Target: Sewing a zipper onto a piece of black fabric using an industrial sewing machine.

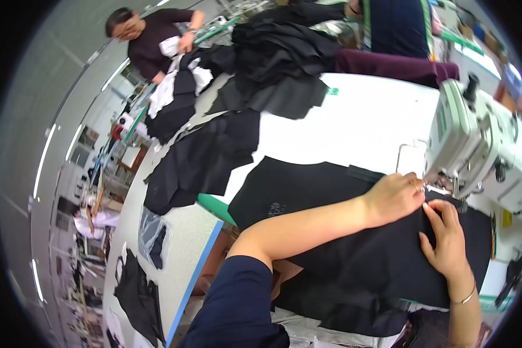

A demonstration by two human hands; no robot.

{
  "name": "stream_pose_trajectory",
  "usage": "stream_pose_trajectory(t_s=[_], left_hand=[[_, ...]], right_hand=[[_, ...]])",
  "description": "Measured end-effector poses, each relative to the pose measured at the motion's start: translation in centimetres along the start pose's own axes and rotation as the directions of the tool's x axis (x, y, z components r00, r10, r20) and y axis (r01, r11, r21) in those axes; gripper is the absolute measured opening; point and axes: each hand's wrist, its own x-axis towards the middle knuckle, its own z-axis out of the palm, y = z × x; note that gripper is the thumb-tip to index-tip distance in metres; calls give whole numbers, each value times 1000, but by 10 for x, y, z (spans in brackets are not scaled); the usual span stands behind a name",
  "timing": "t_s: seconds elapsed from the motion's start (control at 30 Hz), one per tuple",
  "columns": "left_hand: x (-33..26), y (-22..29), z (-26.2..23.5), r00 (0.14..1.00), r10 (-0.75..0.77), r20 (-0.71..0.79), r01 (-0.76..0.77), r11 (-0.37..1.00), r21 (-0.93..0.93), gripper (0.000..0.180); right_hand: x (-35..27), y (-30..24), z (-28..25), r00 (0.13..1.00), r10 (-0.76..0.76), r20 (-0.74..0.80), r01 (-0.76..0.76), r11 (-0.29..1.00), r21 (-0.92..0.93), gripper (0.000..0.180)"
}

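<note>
A large piece of black cloth (348, 261) lies across the machine table and hangs over its near edge. The sewing machine (475, 139), pale grey-green, stands on the right with its needle area low over the cloth. My left hand (393, 200) is bent closed at the cloth's edge just left of the presser foot, fingertips pinching the fabric. My right hand (446, 238) lies on the cloth beside it, thumb and fingers apart, index fingertip close to the left fingers. Part of the cloth under the left forearm is hidden.
Black cut pieces (206, 156) lie on the table at left, and a dark cloth heap (278, 58) rises at the back. A clear plastic bag (155, 238) sits on the left table. A co-worker (156, 43) handles black and white fabric; another person (395, 26) is behind the table.
</note>
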Motion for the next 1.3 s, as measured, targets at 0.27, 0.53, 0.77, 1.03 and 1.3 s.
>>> stream_pose_trajectory(t_s=[0.27, 0.53, 0.77, 1.03, 1.3], left_hand=[[-2, -4, -2, 997, 72, 7, -72, 997, -6, 10], [-12, 6, -6, 997, 19, 75, -25, 996, 83, 18], [-8, 10, -3, 1000, -21, -1, 21, 1000, -5, 17], [-7, 6, -7, 994, -36, 107, 36, 999, 1, 18], [-7, 7, -7, 987, -70, 147, 68, 998, 18, 19]], right_hand=[[9, -5, 4, 1000, 22, -14, -21, 999, 32, 49], [14, -4, 4, 998, -43, -49, 43, 999, -2, 48], [3, -6, 4, 997, -4, -78, 3, 1000, -17, 40], [8, 0, 4, 977, -164, -134, 162, 986, -26, 27], [8, 2, 7, 979, -156, -135, 156, 988, -15, 26]])
